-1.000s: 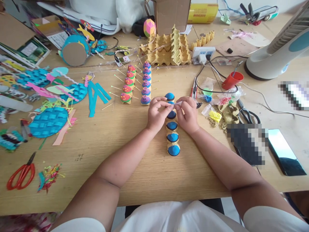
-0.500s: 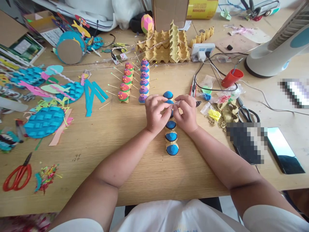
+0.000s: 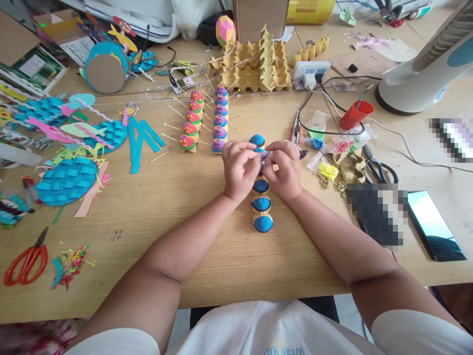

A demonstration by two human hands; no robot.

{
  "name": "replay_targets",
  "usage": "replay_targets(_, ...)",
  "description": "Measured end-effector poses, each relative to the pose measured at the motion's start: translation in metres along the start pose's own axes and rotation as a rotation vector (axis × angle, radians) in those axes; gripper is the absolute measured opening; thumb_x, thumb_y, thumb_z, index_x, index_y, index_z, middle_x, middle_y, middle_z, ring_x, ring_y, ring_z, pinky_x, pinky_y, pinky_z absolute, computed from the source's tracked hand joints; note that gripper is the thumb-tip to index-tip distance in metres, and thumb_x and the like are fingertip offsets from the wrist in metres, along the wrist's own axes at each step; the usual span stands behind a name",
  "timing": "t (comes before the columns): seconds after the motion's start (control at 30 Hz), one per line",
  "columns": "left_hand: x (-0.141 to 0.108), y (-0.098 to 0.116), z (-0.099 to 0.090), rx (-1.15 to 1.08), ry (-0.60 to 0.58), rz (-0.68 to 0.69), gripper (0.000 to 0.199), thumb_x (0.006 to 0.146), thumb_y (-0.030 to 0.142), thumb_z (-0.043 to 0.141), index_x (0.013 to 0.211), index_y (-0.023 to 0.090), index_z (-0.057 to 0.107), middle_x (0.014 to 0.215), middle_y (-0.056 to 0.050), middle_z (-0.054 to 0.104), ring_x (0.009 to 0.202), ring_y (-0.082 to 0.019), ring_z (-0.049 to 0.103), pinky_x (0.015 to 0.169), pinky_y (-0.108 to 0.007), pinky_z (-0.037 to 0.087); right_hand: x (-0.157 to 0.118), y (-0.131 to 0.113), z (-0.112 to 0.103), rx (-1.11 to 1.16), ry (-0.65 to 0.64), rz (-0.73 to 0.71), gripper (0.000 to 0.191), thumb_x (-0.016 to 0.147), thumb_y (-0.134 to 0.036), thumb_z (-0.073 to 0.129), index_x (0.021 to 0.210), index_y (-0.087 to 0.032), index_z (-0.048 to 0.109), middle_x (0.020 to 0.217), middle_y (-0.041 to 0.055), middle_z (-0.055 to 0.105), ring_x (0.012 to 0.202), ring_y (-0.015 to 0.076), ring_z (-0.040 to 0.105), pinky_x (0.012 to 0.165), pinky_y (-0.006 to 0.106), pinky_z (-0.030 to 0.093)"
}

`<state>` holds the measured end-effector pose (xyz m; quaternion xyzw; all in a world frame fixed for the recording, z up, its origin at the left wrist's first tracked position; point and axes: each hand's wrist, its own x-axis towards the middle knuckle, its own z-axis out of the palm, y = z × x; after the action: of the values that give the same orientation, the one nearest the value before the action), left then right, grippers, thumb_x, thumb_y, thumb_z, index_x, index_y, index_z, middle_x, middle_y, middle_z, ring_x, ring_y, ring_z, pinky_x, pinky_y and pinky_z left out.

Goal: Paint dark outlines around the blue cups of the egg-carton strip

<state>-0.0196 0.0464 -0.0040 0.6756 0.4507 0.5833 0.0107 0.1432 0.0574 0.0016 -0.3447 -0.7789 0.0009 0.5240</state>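
Note:
My left hand (image 3: 240, 167) and my right hand (image 3: 284, 167) face each other in mid-view, fingers bent in a pinch. Between the fingertips stretches a small, thin, see-through piece (image 3: 264, 155), seemingly plastic film; blur and fingers hide its exact kind. Under the hands runs a strip of egg-carton cups (image 3: 262, 204) capped with blue clay and dark rims; the hands cover part of it. To the left stand two finished-looking rows, a red and green caterpillar (image 3: 190, 129) and a blue and purple caterpillar (image 3: 220, 120), both with thin sticks poking out.
Egg cartons (image 3: 242, 71) lie at the back beside a power strip (image 3: 312, 69). On the right are bagged clay (image 3: 328, 171), black scissors (image 3: 377, 170), a red cup (image 3: 356, 116) and a phone (image 3: 436, 227). Red-handled scissors (image 3: 27, 264) and blue woven paper (image 3: 68, 181) are at left.
The see-through piece looks wider and more purplish between my fingertips, and the right-hand fingers have curled more. Both hands stay over the blue-capped strip; the view has tilted slightly.

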Motion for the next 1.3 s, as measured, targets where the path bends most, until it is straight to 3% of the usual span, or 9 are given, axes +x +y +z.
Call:
replay_targets(0.07,0.0,-0.002,0.0,-0.017,0.059,-0.048,0.027,0.107,0.043,0.061,0.087,0.026,0.065,0.11,-0.006,0.072,0.113,-0.025,0.065,0.111,-0.047,0.05,-0.001,0.0,-0.001,-0.008,-0.022,-0.031,0.016,0.1,-0.024,0.057,0.084,-0.026,0.054,0.109,0.0056,0.074,0.096,0.024,0.064,0.096,0.05,0.048)
replay_targets(0.2,0.0,-0.003,0.002,-0.067,0.016,-0.092,0.029,0.108,0.046,0.061,0.09,0.026,0.069,0.112,-0.005,0.072,0.116,-0.023,0.067,0.111,-0.045,0.051,-0.001,0.0,-0.005,-0.051,0.022,0.001,0.015,0.102,-0.028,0.057,0.087,-0.026,0.055,0.11,0.0062,0.073,0.1,0.0251,0.067,0.096,0.05,0.05)
replay_targets(0.3,-0.002,-0.005,0.005,-0.156,-0.01,-0.178,0.03,0.107,0.051,0.063,0.093,0.026,0.074,0.113,-0.006,0.071,0.118,-0.022,0.067,0.112,-0.043,0.053,-0.001,0.0,-0.006,0.013,0.031,0.072,0.007,0.105,-0.035,0.059,0.105,-0.028,0.061,0.117,0.0087,0.073,0.106,0.0275,0.068,0.098,0.051,0.052)
replay_targets(0.47,-0.006,-0.012,0.012,-0.351,0.008,-0.378,0.031,0.105,0.052,0.066,0.091,0.025,0.074,0.114,-0.006,0.07,0.119,-0.021,0.07,0.108,-0.04,0.059,-0.004,0.003,-0.001,0.0,-0.034,0.074,0.057,0.096,-0.043,0.073,0.148,-0.031,0.053,0.137,0.0137,0.067,0.127,0.0357,0.065,0.111,0.059,0.051)
replay_targets(0.6,-0.006,-0.015,0.015,-0.402,0.007,-0.448,0.035,0.104,0.053,0.067,0.085,0.024,0.073,0.114,-0.006,0.071,0.118,-0.019,0.07,0.107,-0.037,0.06,-0.007,0.008,0.0,-0.041,-0.103,0.142,0.06,0.099,-0.045,0.071,0.154,-0.032,0.053,0.132,0.0133,0.067,0.124,0.0357,0.063,0.113,0.06,0.05)
replay_targets(0.73,-0.003,-0.014,0.01,-0.41,0.055,-0.357,0.037,0.102,0.06,0.067,0.093,0.026,0.075,0.11,-0.005,0.074,0.114,-0.02,0.07,0.107,-0.037,0.057,-0.007,0.009,-0.001,-0.011,-0.103,0.151,0.054,0.101,-0.049,0.07,0.15,-0.031,0.058,0.122,0.0123,0.069,0.113,0.0333,0.064,0.107,0.057,0.054)
replay_targets(0.87,0.001,-0.007,0.0,-0.238,0.138,-0.17,0.034,0.108,0.055,0.059,0.102,0.026,0.076,0.108,-0.005,0.071,0.115,-0.02,0.067,0.112,-0.039,0.052,-0.005,0.011,-0.002,0.016,-0.08,0.206,0.052,0.102,-0.051,0.066,0.149,-0.028,0.059,0.122,0.0125,0.069,0.113,0.0325,0.064,0.107,0.058,0.055)
replay_targets(1.03,0.002,-0.001,-0.003,-0.021,0.075,0.011,0.029,0.105,0.052,0.066,0.105,0.026,0.079,0.116,-0.007,0.066,0.12,-0.023,0.064,0.114,-0.042,0.049,-0.004,0.012,-0.002,0.024,-0.064,0.209,0.048,0.104,-0.049,0.065,0.146,-0.027,0.06,0.12,0.0124,0.069,0.111,0.0313,0.065,0.104,0.056,0.057)
replay_targets(1.3,-0.001,-0.01,0.004,-0.12,0.125,-0.047,0.027,0.104,0.051,0.07,0.099,0.026,0.08,0.116,-0.005,0.067,0.118,-0.019,0.066,0.111,-0.039,0.051,-0.003,0.009,-0.001,-0.031,-0.092,0.161,0.054,0.102,-0.057,0.066,0.146,-0.026,0.06,0.118,0.0131,0.071,0.108,0.0325,0.065,0.099,0.055,0.057)
